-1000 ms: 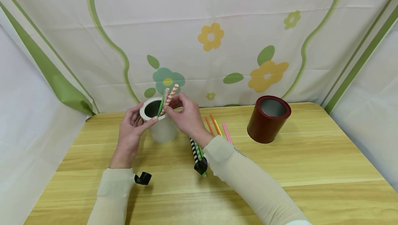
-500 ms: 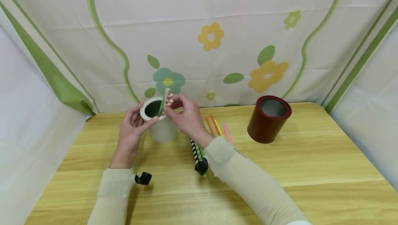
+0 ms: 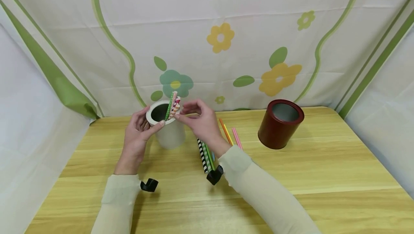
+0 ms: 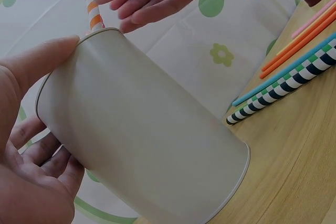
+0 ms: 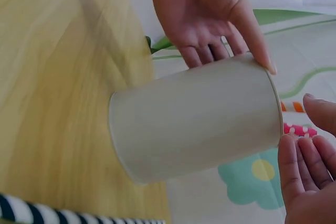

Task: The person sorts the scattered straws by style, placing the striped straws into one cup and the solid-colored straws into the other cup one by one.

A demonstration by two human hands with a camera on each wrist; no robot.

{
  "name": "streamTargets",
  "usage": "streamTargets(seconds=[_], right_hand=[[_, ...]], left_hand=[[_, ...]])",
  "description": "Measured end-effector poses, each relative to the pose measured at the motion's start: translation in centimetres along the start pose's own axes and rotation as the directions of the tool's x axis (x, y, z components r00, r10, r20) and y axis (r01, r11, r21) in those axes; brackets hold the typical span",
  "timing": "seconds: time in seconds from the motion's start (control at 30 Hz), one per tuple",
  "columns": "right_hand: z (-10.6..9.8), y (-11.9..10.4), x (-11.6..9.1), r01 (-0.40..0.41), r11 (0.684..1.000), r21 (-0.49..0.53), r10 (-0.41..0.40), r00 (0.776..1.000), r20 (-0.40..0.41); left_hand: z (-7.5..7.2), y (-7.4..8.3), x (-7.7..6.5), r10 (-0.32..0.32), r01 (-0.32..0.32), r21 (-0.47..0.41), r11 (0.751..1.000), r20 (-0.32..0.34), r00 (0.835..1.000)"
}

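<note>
A white can [image 3: 170, 137] stands on the table with several patterned paper straws in it. Among them are a green dotted straw [image 3: 168, 110] and an orange-striped straw [image 4: 93, 11], their upper ends above the rim. My left hand [image 3: 137, 133] grips the can's left side, thumb at the rim and fingers bent round it. Just right of the straw ends, my right hand [image 3: 205, 124] holds nothing; its thumb and fingers are spread apart close to the rim. In the right wrist view, a pink dotted straw [image 5: 299, 130] shows between the rim and these fingers.
A dark red can [image 3: 279, 128] stands upright to the right. Between the cans lie a black-and-white striped straw [image 3: 203, 155], green ones beside it, and orange, yellow and pink straws [image 3: 237, 138]. A flowered curtain hangs behind the wooden table [image 3: 174, 198].
The orange-striped straw has gone down into the white can. My right hand has let go of it and drawn back slightly right. My left hand has stayed on the can.
</note>
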State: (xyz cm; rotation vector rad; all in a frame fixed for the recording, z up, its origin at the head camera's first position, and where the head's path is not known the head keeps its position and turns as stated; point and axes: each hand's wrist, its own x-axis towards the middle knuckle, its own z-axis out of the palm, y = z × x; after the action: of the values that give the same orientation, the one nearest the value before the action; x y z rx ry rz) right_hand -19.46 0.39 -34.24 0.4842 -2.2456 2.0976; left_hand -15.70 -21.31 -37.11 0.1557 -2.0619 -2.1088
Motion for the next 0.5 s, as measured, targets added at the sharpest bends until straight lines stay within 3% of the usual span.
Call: streamTargets(seconds=[0.27,0.5], right_hand=[[-1.4,2.0,-0.9,-0.088,0.995,-0.053,0.085,0.995,-0.049],[-2.2,4.7,-1.8,-0.203,0.978,0.051,0.207,0.976,-0.064]], left_hand=[[0.0,0.1,0.1,0.004,-0.004,-0.009,1.000,-0.003,1.000],[0.1,0.0,0.0,-0.011,0.011,-0.016,1.000,-0.009,1.000]])
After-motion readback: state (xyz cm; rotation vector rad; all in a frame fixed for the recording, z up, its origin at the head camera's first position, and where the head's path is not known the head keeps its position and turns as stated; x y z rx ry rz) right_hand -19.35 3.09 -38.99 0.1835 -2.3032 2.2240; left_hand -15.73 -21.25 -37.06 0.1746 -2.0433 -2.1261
